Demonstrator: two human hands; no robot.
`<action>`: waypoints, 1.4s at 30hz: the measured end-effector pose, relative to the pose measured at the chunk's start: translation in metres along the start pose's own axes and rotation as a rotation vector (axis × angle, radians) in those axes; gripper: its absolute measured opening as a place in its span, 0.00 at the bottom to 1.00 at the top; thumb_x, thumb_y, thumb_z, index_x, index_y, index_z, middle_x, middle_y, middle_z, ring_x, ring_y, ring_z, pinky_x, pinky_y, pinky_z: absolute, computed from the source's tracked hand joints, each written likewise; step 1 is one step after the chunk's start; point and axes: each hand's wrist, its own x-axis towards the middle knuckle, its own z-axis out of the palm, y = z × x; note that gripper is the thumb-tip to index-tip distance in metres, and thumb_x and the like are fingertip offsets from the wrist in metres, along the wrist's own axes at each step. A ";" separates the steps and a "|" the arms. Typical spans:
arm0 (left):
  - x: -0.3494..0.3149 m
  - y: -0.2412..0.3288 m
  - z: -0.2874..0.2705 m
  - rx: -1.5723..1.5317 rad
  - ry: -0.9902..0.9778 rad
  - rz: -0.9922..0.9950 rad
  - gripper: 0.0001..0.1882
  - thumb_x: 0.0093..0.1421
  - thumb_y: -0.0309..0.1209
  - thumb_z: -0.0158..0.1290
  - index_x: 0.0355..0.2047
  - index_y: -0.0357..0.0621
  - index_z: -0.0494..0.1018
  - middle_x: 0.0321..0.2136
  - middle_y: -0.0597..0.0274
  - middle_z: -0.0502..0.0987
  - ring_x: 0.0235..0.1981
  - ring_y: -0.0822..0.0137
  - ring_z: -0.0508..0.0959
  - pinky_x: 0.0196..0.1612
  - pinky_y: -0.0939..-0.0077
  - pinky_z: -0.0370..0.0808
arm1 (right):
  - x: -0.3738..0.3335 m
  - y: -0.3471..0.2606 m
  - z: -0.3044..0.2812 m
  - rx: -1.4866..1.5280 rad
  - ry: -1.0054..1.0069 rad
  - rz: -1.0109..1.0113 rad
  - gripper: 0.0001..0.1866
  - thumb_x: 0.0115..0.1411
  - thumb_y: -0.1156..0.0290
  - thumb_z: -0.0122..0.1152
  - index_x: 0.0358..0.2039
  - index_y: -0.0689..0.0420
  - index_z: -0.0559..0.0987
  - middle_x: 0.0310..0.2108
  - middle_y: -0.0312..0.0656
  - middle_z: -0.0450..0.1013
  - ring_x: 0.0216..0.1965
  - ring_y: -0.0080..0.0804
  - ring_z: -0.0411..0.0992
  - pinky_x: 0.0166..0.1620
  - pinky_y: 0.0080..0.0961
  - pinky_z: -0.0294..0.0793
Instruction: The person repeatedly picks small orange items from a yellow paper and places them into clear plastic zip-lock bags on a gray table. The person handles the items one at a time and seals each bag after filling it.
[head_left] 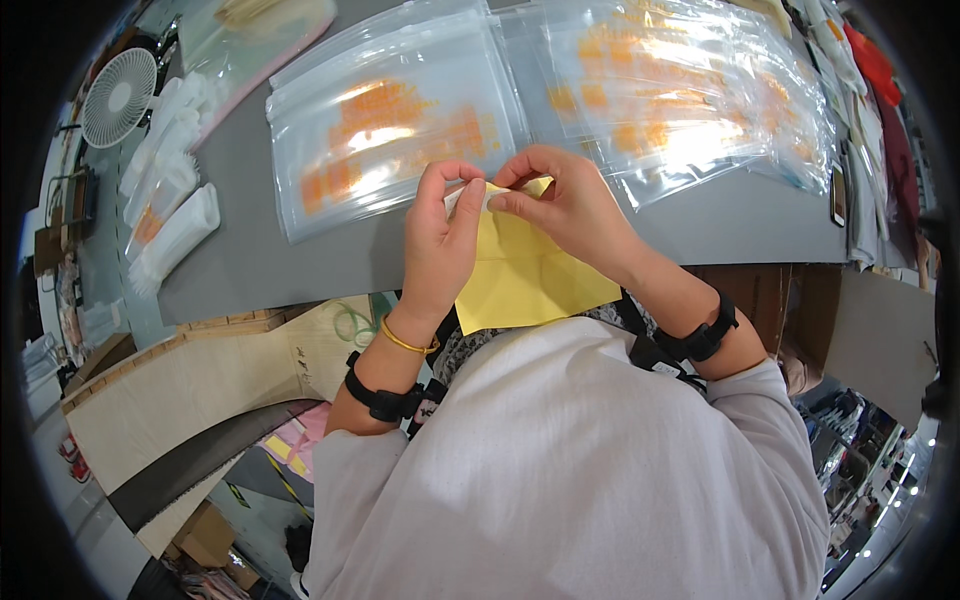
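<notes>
A creased yellow sheet (pixel 535 275), paper or cloth, hangs over the table's front edge close to my body. My left hand (pixel 445 225) pinches its upper left corner between thumb and fingers. Just beside it, my right hand (pixel 560 205) grips the same upper edge with thumb and forefinger. A small whitish bit shows at the fingertips; what it is I cannot make out. Beyond my hands lies a stack of clear plastic bags (pixel 290 130) with orange printing. More clear printed bags (pixel 650 185) are spread to the right.
The grey table (pixel 230 265) runs across in front of me. Rolled white plastic bags (pixel 180 235) lie at its left, near a white fan (pixel 120 97). A phone (pixel 838 195) rests at the right edge. A wooden panel (pixel 190 385) stands at lower left, an open cardboard box (pixel 880 335) at right.
</notes>
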 end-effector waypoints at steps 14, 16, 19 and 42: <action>0.002 -0.004 0.005 -0.011 0.000 0.005 0.07 0.75 0.28 0.54 0.48 0.38 0.73 0.43 0.66 0.76 0.47 0.76 0.74 0.51 0.80 0.72 | 0.001 0.009 -0.006 0.065 -0.013 0.050 0.08 0.65 0.74 0.72 0.38 0.64 0.81 0.39 0.38 0.83 0.34 0.19 0.77 0.36 0.22 0.79; 0.002 -0.005 0.006 -0.019 0.007 -0.011 0.07 0.75 0.28 0.54 0.48 0.38 0.73 0.43 0.67 0.76 0.46 0.77 0.73 0.50 0.81 0.72 | 0.002 0.011 -0.006 0.100 -0.025 0.056 0.08 0.66 0.74 0.72 0.38 0.64 0.81 0.39 0.39 0.83 0.33 0.19 0.77 0.35 0.22 0.79; 0.002 -0.006 0.007 -0.041 0.003 -0.051 0.07 0.75 0.28 0.55 0.48 0.38 0.73 0.43 0.68 0.76 0.44 0.79 0.72 0.48 0.82 0.71 | 0.003 0.014 -0.006 0.130 -0.029 0.023 0.08 0.66 0.74 0.71 0.39 0.65 0.81 0.40 0.39 0.83 0.30 0.19 0.76 0.34 0.21 0.78; 0.040 -0.006 -0.031 0.739 -0.347 0.527 0.06 0.67 0.29 0.58 0.40 0.39 0.77 0.44 0.55 0.81 0.46 0.53 0.79 0.48 0.58 0.77 | 0.071 0.047 -0.048 -0.091 -0.136 -0.047 0.09 0.69 0.67 0.67 0.40 0.60 0.83 0.42 0.39 0.76 0.40 0.26 0.75 0.42 0.23 0.75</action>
